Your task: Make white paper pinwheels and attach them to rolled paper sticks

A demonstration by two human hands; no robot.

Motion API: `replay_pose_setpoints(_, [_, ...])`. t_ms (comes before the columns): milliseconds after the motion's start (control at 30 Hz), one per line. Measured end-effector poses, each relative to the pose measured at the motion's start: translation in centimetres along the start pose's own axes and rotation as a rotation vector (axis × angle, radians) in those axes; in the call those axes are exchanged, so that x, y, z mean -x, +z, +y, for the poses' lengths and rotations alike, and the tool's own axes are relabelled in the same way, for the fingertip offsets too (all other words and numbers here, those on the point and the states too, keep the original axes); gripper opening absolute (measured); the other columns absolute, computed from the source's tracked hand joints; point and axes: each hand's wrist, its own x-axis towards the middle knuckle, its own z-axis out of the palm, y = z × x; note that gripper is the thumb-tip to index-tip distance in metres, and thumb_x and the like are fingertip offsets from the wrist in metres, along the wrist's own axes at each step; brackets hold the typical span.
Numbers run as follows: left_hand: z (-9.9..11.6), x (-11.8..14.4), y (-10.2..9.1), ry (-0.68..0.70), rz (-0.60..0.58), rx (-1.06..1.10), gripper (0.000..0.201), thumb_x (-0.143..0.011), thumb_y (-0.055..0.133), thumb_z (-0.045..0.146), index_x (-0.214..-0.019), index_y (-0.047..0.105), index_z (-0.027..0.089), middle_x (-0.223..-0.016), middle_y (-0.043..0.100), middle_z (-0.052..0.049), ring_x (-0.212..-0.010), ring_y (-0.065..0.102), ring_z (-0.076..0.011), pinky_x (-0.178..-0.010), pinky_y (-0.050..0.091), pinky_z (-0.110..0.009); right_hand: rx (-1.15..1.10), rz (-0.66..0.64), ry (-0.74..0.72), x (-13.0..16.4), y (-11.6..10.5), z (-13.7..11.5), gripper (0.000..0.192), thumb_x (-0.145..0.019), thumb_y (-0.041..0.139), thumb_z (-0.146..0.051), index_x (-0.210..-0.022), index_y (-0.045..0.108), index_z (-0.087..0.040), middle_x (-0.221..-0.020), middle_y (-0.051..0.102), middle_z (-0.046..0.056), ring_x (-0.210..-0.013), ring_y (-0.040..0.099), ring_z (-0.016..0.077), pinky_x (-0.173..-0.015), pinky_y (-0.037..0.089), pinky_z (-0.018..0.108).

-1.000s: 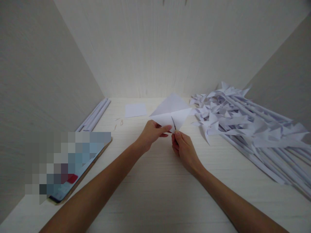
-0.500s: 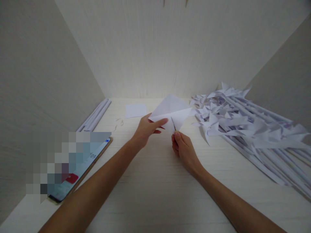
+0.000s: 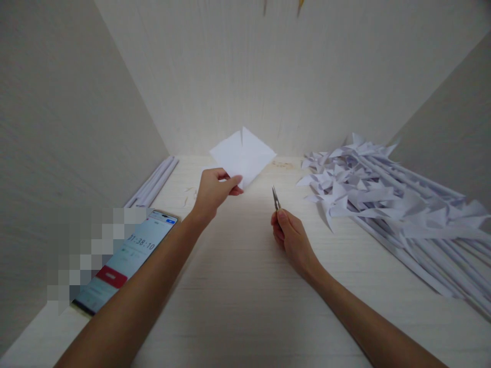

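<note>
My left hand [image 3: 215, 190] pinches a corner of a white square sheet of paper [image 3: 243, 155] and holds it up above the table, with a short slit showing at its top corner. My right hand [image 3: 288, 236] grips small metal scissors [image 3: 275, 198], their blades pointing up and away, a short gap to the right of the sheet and apart from it.
A big heap of white paper pinwheels on rolled paper sticks [image 3: 387, 199] fills the right side. Rolled paper tubes [image 3: 153, 181] lie along the left wall. A phone [image 3: 126, 258] with a timer screen lies at front left. Walls close in on three sides.
My left hand has lifted the sheet up and to the left, away from the scissors, and the sheet has unfolded from a triangle to a square. My right hand stays put.
</note>
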Motion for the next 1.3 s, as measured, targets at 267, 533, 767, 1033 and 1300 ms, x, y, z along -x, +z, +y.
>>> replay_pose_setpoints(267, [-0.1,1.5,2.0,-0.105,-0.099,0.141,0.013,-0.063,0.065,0.020,-0.058,0.059,0.009,-0.053,0.062,-0.003,-0.051,0.062,-0.0123,-0.051,0.048,-0.021,-0.023,-0.060,-0.001,0.2,0.1,-0.2,0.039,-0.079,0.041,-0.055,-0.063,0.044,-0.019,-0.044,0.029,-0.009,-0.037,0.023,0.0055,-0.035,0.016,0.019])
replay_pose_setpoints(533, [-0.3,2.2,2.6,-0.095,-0.092,0.157,0.015,-0.064,0.064,0.024,-0.067,0.063,0.009,-0.065,0.067,-0.006,-0.061,0.064,-0.0145,-0.053,0.049,-0.022,-0.026,-0.074,0.003,0.3,0.3,-0.3,0.042,-0.077,0.041,-0.058,-0.063,0.044,-0.019,-0.044,0.031,-0.008,-0.038,0.025,0.0057,-0.036,0.017,0.020])
replay_pose_setpoints(767, [-0.2,2.1,2.7,-0.100,-0.070,0.172,0.012,-0.066,0.062,0.022,-0.065,0.061,0.010,-0.062,0.066,-0.004,-0.060,0.064,-0.0140,-0.055,0.050,-0.023,0.000,-0.078,0.009,0.4,0.3,-0.4,0.040,-0.079,0.041,-0.056,-0.063,0.044,-0.019,-0.043,0.031,-0.008,-0.037,0.024,0.0057,-0.035,0.016,0.020])
replay_pose_setpoints(1033, [-0.2,2.3,2.9,-0.121,-0.105,0.190,0.011,-0.067,0.062,0.020,-0.066,0.061,0.010,-0.062,0.067,-0.004,-0.057,0.064,-0.0131,-0.055,0.050,-0.022,0.033,-0.076,0.013,0.4,0.4,-0.5,0.039,-0.079,0.040,-0.054,-0.062,0.043,-0.019,-0.043,0.031,-0.008,-0.037,0.025,0.0058,-0.036,0.017,0.020])
replay_pose_setpoints(1300, [-0.4,2.6,3.2,-0.131,-0.145,0.202,0.011,-0.068,0.062,0.021,-0.066,0.062,0.009,-0.063,0.068,-0.005,-0.057,0.064,-0.0132,-0.053,0.050,-0.022,0.042,-0.068,0.005,0.4,0.3,-0.3,0.038,-0.081,0.038,-0.052,-0.063,0.043,-0.020,-0.044,0.031,-0.008,-0.037,0.025,0.0060,-0.037,0.018,0.020])
